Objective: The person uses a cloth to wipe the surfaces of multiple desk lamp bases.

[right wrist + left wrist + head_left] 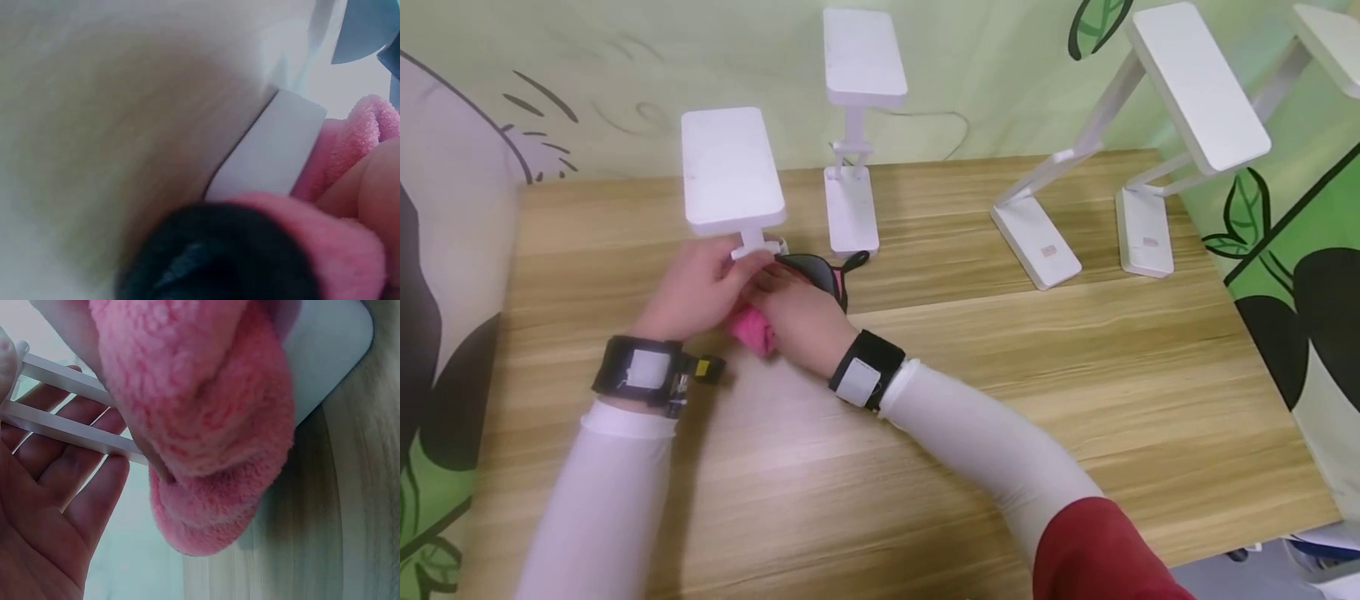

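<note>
A white folding desk lamp [733, 167] stands at the left of the table. My left hand [696, 287] holds its two-bar arm [69, 428], the fingers behind the bars and the thumb at their near end. My right hand [805, 321] grips a fluffy pink cloth [194, 394] low on the lamp, right at the white base [272, 147]. A grey piece with black edging and a black loop [856, 262] sticks out beyond the right hand. Part of the cloth [752, 329] hangs out between the hands. The lamp's head hides the left fingertips in the head view.
Another white lamp [852, 208] stands just behind, its thin cable [958, 117] running along the wall. Two more lamps, the nearer base [1036, 242] and the farther base [1144, 233], stand at the right. The wooden table [1000, 333] meets a painted wall [625, 83].
</note>
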A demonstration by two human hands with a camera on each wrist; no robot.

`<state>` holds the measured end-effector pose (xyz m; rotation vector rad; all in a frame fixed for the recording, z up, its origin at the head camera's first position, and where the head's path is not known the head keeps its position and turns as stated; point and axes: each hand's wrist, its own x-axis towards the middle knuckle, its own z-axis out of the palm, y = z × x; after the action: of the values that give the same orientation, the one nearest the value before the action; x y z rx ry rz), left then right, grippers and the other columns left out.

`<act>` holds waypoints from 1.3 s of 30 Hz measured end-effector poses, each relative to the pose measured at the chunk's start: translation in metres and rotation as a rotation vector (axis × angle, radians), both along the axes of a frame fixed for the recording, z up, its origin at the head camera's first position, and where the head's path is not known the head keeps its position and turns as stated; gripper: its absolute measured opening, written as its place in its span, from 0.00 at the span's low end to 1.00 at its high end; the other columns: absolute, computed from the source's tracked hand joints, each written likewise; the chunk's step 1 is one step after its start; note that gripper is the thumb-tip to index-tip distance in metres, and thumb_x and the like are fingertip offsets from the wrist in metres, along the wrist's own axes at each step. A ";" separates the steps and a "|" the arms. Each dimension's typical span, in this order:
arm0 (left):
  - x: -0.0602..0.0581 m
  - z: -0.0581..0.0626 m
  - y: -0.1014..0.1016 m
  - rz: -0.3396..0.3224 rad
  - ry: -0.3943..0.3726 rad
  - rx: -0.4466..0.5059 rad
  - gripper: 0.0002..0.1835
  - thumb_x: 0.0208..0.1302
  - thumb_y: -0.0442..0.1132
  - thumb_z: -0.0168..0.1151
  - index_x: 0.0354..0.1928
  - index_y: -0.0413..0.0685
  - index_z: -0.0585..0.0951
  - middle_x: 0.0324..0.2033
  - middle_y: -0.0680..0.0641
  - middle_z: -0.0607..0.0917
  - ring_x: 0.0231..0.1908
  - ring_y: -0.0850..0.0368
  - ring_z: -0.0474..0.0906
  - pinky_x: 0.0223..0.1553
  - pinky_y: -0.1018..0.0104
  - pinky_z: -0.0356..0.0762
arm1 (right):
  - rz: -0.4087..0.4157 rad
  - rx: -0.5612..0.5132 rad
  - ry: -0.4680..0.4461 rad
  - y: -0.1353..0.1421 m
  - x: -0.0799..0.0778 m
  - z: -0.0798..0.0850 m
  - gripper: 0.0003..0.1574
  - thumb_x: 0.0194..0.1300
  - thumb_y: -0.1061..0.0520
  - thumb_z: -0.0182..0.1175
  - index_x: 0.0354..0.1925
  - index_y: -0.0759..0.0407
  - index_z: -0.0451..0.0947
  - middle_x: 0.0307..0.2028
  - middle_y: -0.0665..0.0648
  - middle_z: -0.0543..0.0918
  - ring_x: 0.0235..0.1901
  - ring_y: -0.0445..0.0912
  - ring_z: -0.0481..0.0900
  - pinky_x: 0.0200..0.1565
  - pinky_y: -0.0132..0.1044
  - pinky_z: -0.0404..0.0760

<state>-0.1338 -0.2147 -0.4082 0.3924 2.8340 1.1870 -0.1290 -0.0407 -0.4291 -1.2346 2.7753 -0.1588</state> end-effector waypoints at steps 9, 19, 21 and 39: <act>0.000 -0.002 0.001 -0.002 -0.020 0.022 0.24 0.82 0.57 0.57 0.35 0.45 0.82 0.20 0.45 0.73 0.24 0.47 0.70 0.28 0.57 0.68 | -0.010 0.027 -0.018 0.016 0.030 0.010 0.47 0.66 0.58 0.69 0.80 0.55 0.66 0.75 0.55 0.72 0.76 0.51 0.64 0.61 0.35 0.80; 0.003 0.001 0.001 0.041 -0.062 -0.003 0.29 0.81 0.62 0.55 0.31 0.43 0.77 0.19 0.44 0.72 0.23 0.45 0.70 0.27 0.55 0.68 | 0.088 0.086 -0.093 0.036 0.067 0.024 0.44 0.66 0.54 0.73 0.77 0.53 0.72 0.77 0.57 0.71 0.79 0.55 0.63 0.64 0.36 0.79; 0.003 0.001 0.002 0.042 -0.059 -0.003 0.29 0.81 0.61 0.56 0.31 0.43 0.76 0.19 0.44 0.71 0.23 0.45 0.70 0.27 0.55 0.68 | 0.094 0.076 -0.112 0.037 0.066 0.024 0.44 0.67 0.55 0.73 0.78 0.53 0.71 0.77 0.57 0.70 0.79 0.55 0.61 0.67 0.37 0.76; -0.006 0.013 -0.039 0.108 -0.183 0.095 0.32 0.85 0.60 0.44 0.75 0.44 0.70 0.71 0.35 0.75 0.73 0.33 0.67 0.68 0.28 0.65 | -0.006 -0.256 -0.179 0.052 0.022 0.072 0.45 0.60 0.76 0.54 0.74 0.53 0.76 0.71 0.54 0.77 0.72 0.48 0.72 0.67 0.33 0.71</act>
<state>-0.1399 -0.2533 -0.3951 0.1280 2.6796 1.3065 -0.1072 0.0112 -0.3571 -1.1954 2.6652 -0.6098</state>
